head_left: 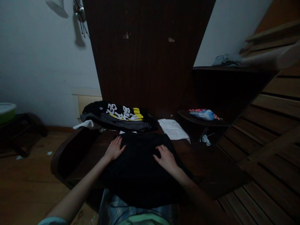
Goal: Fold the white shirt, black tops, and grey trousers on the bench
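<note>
A black garment (140, 168) is spread over the front of a dark wooden desk (199, 156), its lower part hanging toward my lap. My left hand (114, 148) lies on the garment's upper left, fingers stretched out. On the upper right rests my right hand (166, 157), its fingers apart and slightly bent. Neither hand grips the cloth. Behind the garment is a folded pile of dark clothes (117, 117) with white and yellow lettering. A folded white cloth (173, 129) lies to the right of that pile.
A raised curved side (58, 159) bounds the desk at left. On the right, a small shelf (197, 120) carries a blue and pink packet (205, 114). Wooden slats (260, 150) stand close by. A green tub (7, 112) sits on a dark stool at far left.
</note>
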A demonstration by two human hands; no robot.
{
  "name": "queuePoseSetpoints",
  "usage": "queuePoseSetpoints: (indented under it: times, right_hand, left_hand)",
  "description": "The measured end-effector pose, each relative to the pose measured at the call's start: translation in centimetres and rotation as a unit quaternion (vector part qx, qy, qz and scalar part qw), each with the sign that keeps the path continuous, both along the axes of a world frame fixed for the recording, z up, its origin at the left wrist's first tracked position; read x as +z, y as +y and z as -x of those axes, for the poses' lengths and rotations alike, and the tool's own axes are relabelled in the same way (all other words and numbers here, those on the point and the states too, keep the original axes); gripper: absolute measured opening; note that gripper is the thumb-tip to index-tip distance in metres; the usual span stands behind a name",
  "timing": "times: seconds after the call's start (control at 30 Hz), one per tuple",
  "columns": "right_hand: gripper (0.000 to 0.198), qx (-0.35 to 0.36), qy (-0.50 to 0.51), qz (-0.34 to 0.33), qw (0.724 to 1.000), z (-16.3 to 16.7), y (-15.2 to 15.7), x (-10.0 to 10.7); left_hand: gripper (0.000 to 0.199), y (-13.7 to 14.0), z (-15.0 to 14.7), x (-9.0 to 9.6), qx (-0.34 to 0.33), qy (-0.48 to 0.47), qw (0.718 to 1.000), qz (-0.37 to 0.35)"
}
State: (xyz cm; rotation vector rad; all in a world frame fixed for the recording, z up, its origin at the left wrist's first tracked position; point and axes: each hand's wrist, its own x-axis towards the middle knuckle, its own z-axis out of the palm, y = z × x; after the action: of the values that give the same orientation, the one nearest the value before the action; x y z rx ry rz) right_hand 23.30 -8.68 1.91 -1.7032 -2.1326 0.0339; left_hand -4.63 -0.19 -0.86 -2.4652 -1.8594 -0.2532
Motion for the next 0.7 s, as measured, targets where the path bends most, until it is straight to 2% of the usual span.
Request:
queuePoseSetpoints:
  times: [0.13, 0.27, 0.53, 0.7]
  right_hand:
    - [0.024, -0.048, -0.053, 0.039, 0.997, 1.3, 1.5, 0.0]
    - [0.014, -0.037, -0.075, 0.045, 0.995, 1.5, 2.0, -0.3]
    - [0.009, -0.005, -0.028, -0.03, 0.999, 1.3, 1.4, -0.3]
    - [0.008, 0.006, -0.007, -0.035, 0.999, 1.5, 0.7, -0.4]
  left_hand:
    - [0.061, 0.0, 0.0, 0.0, 0.001, -0.004, 1.0, -0.001]
    - [0.063, -0.1, -0.1, 0.1, 0.005, 0.005, 1.0, 0.01]
    - [0.062, 0.0, 0.0, -0.1, -0.001, -0.001, 1.0, -0.001]
    - [0.062, 0.0, 0.0, 0.0, 0.0, -0.012, 1.0, 0.001]
